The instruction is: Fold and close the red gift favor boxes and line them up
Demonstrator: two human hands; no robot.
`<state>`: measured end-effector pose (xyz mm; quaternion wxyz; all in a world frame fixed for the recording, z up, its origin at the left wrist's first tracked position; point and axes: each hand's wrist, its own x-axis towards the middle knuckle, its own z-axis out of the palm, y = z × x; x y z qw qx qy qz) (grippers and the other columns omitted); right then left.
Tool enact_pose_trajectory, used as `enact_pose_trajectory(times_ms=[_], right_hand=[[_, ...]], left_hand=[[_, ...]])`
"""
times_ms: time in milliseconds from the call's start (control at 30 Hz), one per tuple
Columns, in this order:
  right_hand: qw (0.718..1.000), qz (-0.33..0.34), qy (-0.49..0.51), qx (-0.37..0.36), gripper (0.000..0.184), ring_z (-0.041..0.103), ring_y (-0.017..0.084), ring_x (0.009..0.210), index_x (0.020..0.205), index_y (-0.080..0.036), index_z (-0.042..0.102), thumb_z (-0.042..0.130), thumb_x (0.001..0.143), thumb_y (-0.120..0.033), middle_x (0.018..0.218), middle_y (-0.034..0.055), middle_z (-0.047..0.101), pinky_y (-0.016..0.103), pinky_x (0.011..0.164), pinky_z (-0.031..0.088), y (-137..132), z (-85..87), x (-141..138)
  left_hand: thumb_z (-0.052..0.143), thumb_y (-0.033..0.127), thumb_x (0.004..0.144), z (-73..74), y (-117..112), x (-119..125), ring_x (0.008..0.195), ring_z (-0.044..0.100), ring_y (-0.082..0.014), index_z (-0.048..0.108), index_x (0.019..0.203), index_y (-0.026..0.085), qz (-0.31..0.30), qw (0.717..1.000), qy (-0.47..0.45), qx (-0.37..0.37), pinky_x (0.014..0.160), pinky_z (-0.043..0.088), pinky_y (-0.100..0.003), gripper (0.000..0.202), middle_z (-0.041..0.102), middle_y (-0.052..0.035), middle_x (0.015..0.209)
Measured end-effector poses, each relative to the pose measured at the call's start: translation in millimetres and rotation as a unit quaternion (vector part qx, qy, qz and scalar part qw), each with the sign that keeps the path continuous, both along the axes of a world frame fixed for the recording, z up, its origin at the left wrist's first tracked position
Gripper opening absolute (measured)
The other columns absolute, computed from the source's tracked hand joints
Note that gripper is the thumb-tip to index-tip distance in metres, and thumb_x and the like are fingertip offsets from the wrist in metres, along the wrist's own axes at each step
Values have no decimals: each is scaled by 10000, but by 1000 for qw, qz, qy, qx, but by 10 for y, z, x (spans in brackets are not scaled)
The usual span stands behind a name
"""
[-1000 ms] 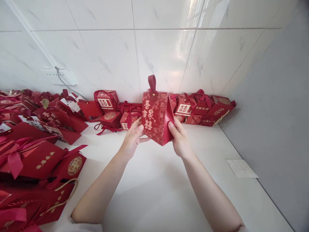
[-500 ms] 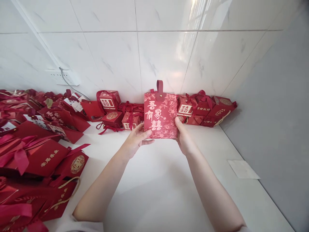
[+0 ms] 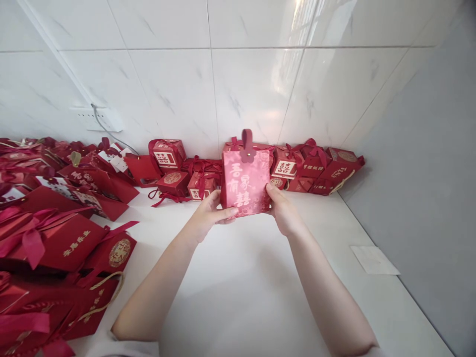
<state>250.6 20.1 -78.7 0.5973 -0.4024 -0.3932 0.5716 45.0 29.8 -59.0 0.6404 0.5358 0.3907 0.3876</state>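
Note:
I hold a red gift box (image 3: 245, 183) with pale Chinese characters and a flower pattern above the white counter (image 3: 253, 287). My left hand (image 3: 208, 213) grips its lower left corner, thumb on the front. My right hand (image 3: 282, 210) grips its lower right edge. A small dark red strap tab sticks up from the box's top. The box's front face tilts up toward me.
A row of small red gift boxes with ribbons (image 3: 308, 166) lines the tiled wall behind. Larger red bags and boxes (image 3: 63, 238) are piled along the left side. A white paper slip (image 3: 374, 259) lies at the right by the grey wall. A wall socket with a cable (image 3: 100, 119) sits at the left.
The box turned from an angled view to face-on, then tilted back and dropped slightly. Both hands kept their grip at its lower corners.

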Motion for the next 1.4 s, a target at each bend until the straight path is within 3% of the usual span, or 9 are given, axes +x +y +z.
enact_pose_trajectory(times_ms=[100,233,400,500,600,700,833,1133,1400], right_hand=[[998,22,-47,-26,400,542,279,1204,1133,-309,652,708,768,-464,1284,2,624,507,935,506,6,12,20],[995,-33,-78,-53,510,418,274,1334,1238,-363,586,721,756,-462,1420,10,507,556,1053,359,31,-3,8],[992,-95,-52,-61,603,319,253,1403,1306,-379,521,715,749,-504,1530,-1,353,518,1075,337,86,-74,48],[993,-101,-38,-50,620,310,234,1409,1332,-383,482,693,768,-532,1538,-13,337,517,1090,311,103,-97,86],[994,-92,-22,-54,634,387,244,1364,1369,-392,435,636,803,-592,1521,-12,372,527,1082,316,105,-95,97],[997,-49,-17,-63,617,480,276,1287,1372,-378,453,569,830,-649,1474,4,447,542,1048,353,93,-77,73],[997,-26,-36,-67,671,503,272,1271,1433,-393,382,537,844,-673,1489,2,429,503,1027,398,63,-49,31],[995,-16,-89,-41,653,504,264,1276,1444,-421,346,600,858,-557,1482,4,432,495,1041,405,30,-21,31],[904,-145,-316,250,488,422,236,1333,1331,-316,535,673,865,-364,1430,37,481,414,1089,380,-33,1,-89]], left_hand=[[783,328,697,-16,-45,72,966,645,-221,519,1192,240,75,985,73,139,772,552,-345,568,611,-75,1222],[776,326,689,20,-112,103,1066,601,-274,545,1232,242,168,912,205,312,890,485,-381,597,628,-79,1197],[764,353,701,37,-115,70,1132,562,-297,551,1245,251,178,869,281,367,968,433,-405,593,601,-88,1247],[779,408,678,-14,-59,76,1006,618,-270,562,1162,240,158,933,189,261,841,515,-385,557,638,-85,1166],[658,549,755,-57,1,107,764,667,-214,565,1076,198,82,996,13,6,682,568,-356,485,681,-91,1015],[439,681,820,-62,31,138,669,691,-211,612,1056,142,-12,975,-94,-199,619,582,-307,613,691,-118,847],[295,673,876,-55,46,133,599,680,-192,624,965,74,-67,933,-136,-327,528,572,-248,689,655,-132,729],[231,459,955,-90,-5,143,416,405,-44,524,810,78,-126,841,-321,-418,409,405,-154,502,467,-33,643],[238,632,896,-151,-17,219,351,253,-40,480,771,144,-130,874,-244,-398,348,262,-173,559,380,32,576]])
